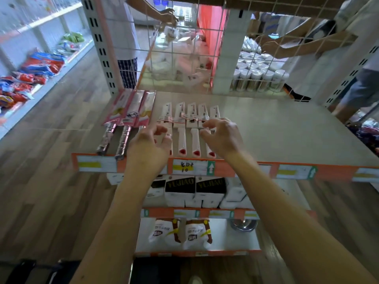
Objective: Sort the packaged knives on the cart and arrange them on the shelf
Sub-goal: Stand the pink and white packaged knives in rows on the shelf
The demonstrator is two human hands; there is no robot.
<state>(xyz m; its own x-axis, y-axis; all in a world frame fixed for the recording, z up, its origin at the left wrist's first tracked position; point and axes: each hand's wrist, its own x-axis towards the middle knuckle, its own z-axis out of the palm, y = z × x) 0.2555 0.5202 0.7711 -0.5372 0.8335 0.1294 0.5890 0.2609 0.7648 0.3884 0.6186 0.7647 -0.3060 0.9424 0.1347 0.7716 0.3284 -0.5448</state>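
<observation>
Several white-handled packaged knives [181, 128] lie side by side on the top shelf [276, 130], handles toward me. To their left lie three knives in pink packaging [133, 108] with shiny metal handles [123, 143]. My left hand [149, 145] hovers over the leftmost white knives, fingers loosely curled, holding nothing I can see. My right hand [220, 135] hovers over the rightmost white knives with fingers bent above the packaging, gripping nothing visible.
A wire grid [184, 50] backs the shelf; two other people [123, 37] reach about behind it. The orange price rail [225, 169] runs along the shelf front. Lower shelves hold boxed goods [196, 191] and bags [164, 232]. A snack shelf [30, 78] stands left.
</observation>
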